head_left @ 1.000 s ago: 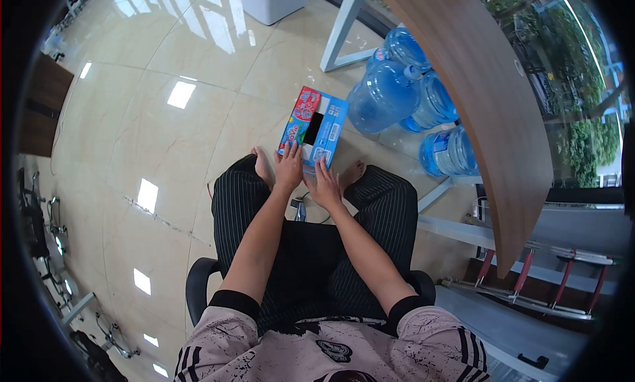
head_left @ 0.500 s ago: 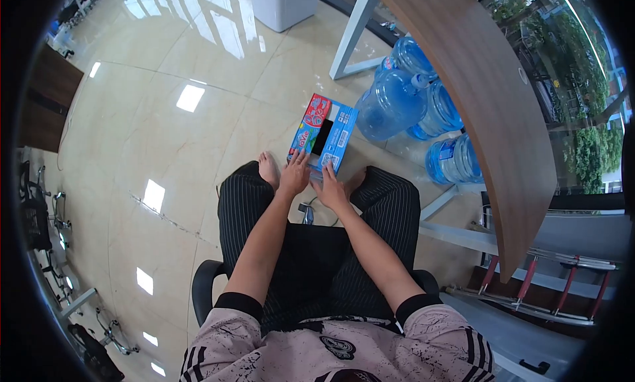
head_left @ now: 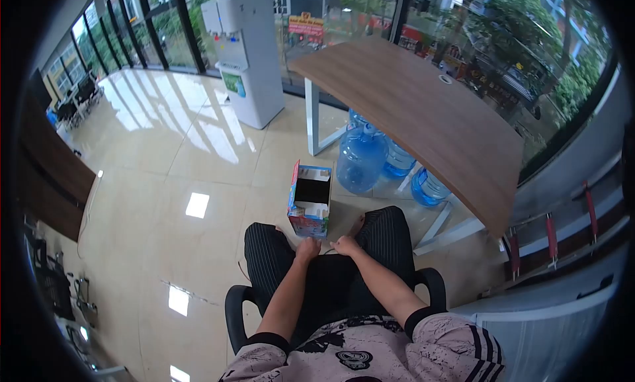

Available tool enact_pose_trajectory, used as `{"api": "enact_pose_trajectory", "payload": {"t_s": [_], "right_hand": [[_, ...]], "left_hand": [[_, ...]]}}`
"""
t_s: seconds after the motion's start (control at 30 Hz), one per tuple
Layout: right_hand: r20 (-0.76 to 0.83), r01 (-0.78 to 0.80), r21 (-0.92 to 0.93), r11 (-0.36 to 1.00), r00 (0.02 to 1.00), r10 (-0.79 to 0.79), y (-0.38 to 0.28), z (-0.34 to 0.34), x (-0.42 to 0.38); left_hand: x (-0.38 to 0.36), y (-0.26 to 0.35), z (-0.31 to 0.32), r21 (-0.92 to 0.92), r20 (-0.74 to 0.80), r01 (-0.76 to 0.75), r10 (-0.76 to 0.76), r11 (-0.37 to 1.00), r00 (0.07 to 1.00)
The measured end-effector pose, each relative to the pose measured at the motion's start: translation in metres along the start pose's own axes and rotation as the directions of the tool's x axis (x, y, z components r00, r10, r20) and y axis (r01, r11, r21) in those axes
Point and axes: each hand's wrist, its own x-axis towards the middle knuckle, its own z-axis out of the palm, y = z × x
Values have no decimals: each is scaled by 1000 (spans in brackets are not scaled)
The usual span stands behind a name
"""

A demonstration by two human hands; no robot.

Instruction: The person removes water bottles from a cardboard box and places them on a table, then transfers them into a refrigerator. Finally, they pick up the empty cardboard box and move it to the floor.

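On the floor in front of my knees stands a colourful cardboard box with blue and red print. Its top is open, its inside is dark, and a flap sticks up along the left side. My left hand is closed just in front of the box's near side. To its right my right hand is also closed, a short gap away from it. Whatever either hand may hold is hidden or too small to make out. Whether the left fingertips touch the box cannot be told.
Large blue water bottles stand under a wooden table with white legs, right of the box. A white water dispenser is farther back by the windows. Black chair armrests flank me. A red-runged ladder lies at right.
Both hands have left the box's surface, drawn back towards me and closed. The box now shows its open top and a raised flap. My view has tilted up.
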Motion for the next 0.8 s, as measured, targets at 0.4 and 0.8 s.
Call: {"api": "enact_pose_trajectory", "payload": {"t_s": [0.4,0.8], "right_hand": [[-169,73,-91,993,982,-87,-37,-18,-61],[-294,183,-182,966,928,-231,-54,-23,-97]], "left_hand": [[-52,6,-3,299,-375,-185,293,936,879],[-79,10,-16,379,-416,-224,382,898,825]]}}
